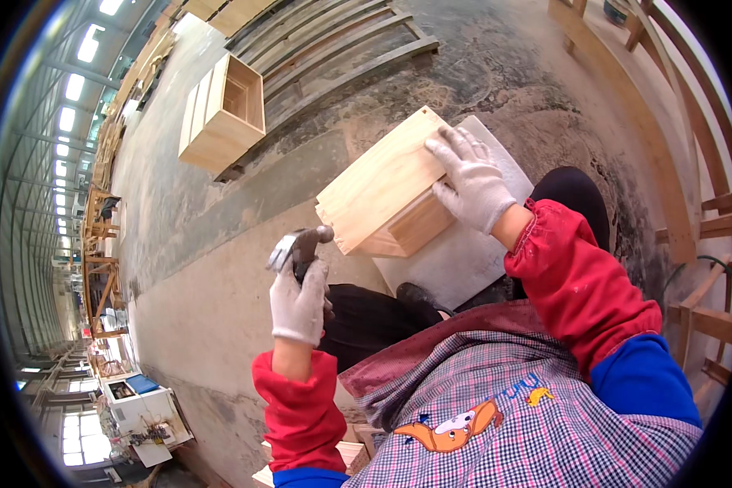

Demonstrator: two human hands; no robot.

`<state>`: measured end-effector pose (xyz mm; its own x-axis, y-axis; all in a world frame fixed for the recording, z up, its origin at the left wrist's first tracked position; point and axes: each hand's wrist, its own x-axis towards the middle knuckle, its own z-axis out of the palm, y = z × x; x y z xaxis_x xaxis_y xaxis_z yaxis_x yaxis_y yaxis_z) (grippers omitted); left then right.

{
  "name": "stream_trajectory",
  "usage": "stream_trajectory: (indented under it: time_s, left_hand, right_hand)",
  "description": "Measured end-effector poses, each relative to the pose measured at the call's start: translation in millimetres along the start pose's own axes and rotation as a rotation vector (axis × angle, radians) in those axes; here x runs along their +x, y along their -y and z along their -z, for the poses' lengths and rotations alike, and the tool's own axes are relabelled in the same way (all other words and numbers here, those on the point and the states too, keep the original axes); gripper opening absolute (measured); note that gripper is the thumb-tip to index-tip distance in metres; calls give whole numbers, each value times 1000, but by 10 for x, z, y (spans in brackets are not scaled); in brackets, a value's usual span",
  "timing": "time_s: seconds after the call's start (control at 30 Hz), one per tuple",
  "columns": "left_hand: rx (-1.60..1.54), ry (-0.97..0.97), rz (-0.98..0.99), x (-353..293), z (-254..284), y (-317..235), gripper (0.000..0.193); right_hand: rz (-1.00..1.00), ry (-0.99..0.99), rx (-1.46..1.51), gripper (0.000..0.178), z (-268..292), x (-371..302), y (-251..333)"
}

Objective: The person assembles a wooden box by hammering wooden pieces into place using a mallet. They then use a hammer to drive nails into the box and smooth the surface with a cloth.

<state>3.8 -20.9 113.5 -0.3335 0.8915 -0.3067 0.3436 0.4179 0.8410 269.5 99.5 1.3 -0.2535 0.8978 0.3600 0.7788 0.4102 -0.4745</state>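
Note:
In front of me a pale wooden box (pixel 386 179) with jointed edges rests on a light grey board (pixel 451 272). My right hand (pixel 472 177), in a white glove, lies with fingers outstretched across the box's far right corner. To the left of the box, my gloved left hand (pixel 298 305) is wrapped round a claw hammer (pixel 301 246). The hammer's metal head sticks up above the fist, its round face close to the box's near left corner. Most of the hammer's handle is hidden by the glove.
A second wooden box (pixel 224 114) stands at the far left, beside a slatted wooden pallet (pixel 342 61). Wooden framing (pixel 651 122) rises on the right. Wood pieces (pixel 351 455) lie by my left sleeve. A white cabinet (pixel 142 415) stands at the lower left.

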Motion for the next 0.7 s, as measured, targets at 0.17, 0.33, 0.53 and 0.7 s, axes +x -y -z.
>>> stream_trajectory:
  time_s: [0.17,0.33,0.53,0.7]
  left_hand:
    - [186,75,-68,28,-79,308,31]
    - [176,121,-4,22,-168,-76,32]
    - [256,248,-306,253,-788,-492,32]
    - [356,202,-463,725,-1625,-524,29]
  right_hand:
    - [-196,-98,178,66,-63,103,-318]
    - [-354,85,482,59,-137,96,-441]
    - [-381,103,546,57,-216,88,-512]
    - [-352,84,564,55,-201,78,-537]
